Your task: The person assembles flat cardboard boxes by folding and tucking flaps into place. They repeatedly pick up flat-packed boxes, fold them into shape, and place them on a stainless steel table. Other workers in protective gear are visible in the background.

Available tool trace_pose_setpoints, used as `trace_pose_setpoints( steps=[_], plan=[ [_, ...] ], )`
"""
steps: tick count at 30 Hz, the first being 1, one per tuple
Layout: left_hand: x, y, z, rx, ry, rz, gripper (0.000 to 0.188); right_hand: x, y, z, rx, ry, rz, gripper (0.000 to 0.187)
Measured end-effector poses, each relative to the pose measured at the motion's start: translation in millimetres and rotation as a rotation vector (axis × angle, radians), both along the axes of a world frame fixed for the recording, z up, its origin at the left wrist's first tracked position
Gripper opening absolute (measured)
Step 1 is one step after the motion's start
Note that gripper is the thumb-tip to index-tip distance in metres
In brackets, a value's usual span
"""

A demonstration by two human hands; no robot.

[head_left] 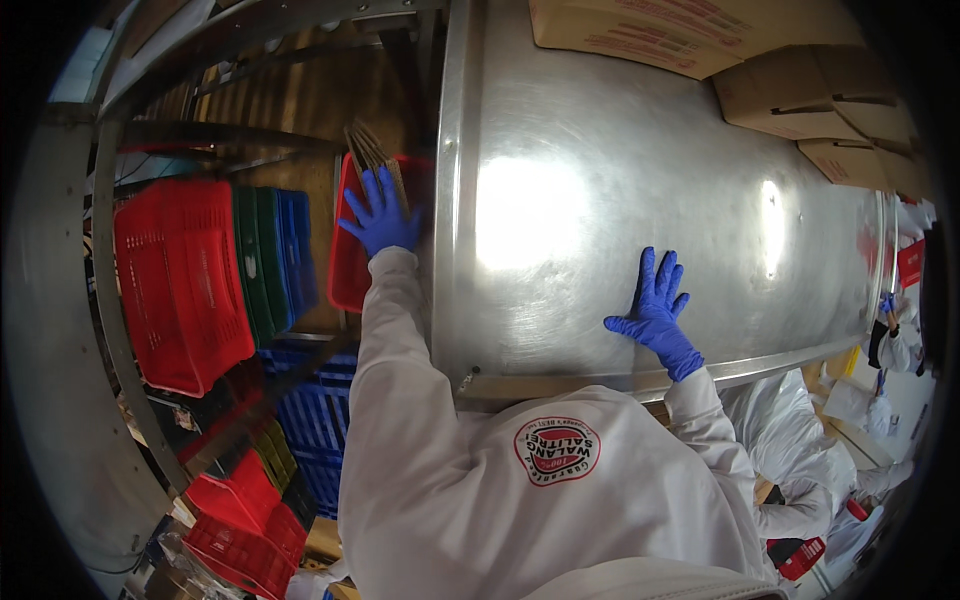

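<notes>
Head view: the left hand (pixel 380 218), in a blue glove, reaches over the far-left edge of the steel desk (pixel 720 200) with its fingers fanned wide. Below it stands a red bin (pixel 350 275), and the brown cardboard pieces (pixel 370 150) sit at the bin's far end, partly behind the fingertips. Whether the fingers touch the cardboard cannot be told; no grip on it shows. The right hand (pixel 655 310), gloved alike, is spread over the near part of the desk with nothing in it, thumb out to the side; contact with the metal is unclear.

The likeliest trouble, as I judge it, is a poor pick: with the fingers so wide, closing carelessly could catch only some of the pieces, letting the rest slide or fan out, as they look thin and loosely bunched. Slick gloves might add to that. Lifting could also snag the cardboard on the bin's rim or on the desk's raised edge, bending it or dragging the bin along. The left arm is stretched well out to the side, so fine control may suffer. The red baskets (pixel 185 285), nested with green baskets (pixel 255 260) farther left, could be knocked by a wide sweep.
</notes>
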State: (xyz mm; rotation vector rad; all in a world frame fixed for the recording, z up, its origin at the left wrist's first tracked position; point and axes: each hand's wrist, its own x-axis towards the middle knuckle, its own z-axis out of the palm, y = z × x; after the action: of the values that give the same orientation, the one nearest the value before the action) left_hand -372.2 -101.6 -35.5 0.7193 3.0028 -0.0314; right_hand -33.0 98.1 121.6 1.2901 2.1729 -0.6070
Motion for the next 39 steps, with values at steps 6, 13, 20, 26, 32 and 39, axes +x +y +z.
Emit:
trace_pose_setpoints(
  steps=[6, 13, 20, 26, 32, 39],
  plan=[
    [-2, 9, 0, -0.011, -0.197, 0.159, 0.091, -1, -1, 2, -0.006, 0.015, -0.004, 0.139],
    [-8, -8, -25, 0.064, -0.127, 0.167, 0.083, 1, -2, 1, 0.006, 0.057, 0.003, 0.136],
    [-20, -1, -47, 0.052, -0.033, 0.085, 0.067, 6, -9, -8, 0.052, 0.1, 0.061, 0.129],
    [-37, -14, -42, 0.541, -0.349, 0.352, 0.062, 11, -17, -7, 0.061, 0.274, 0.058, 0.121],
    [-23, -78, 38, 0.691, -0.024, 0.422, 0.072, 13, -17, -6, 0.048, 0.313, 0.081, 0.121],
    [-15, -86, 241, 1.111, 0.27, -0.003, 0.075, 17, -17, -7, 0.051, 0.428, 0.095, 0.118]
  ],
)
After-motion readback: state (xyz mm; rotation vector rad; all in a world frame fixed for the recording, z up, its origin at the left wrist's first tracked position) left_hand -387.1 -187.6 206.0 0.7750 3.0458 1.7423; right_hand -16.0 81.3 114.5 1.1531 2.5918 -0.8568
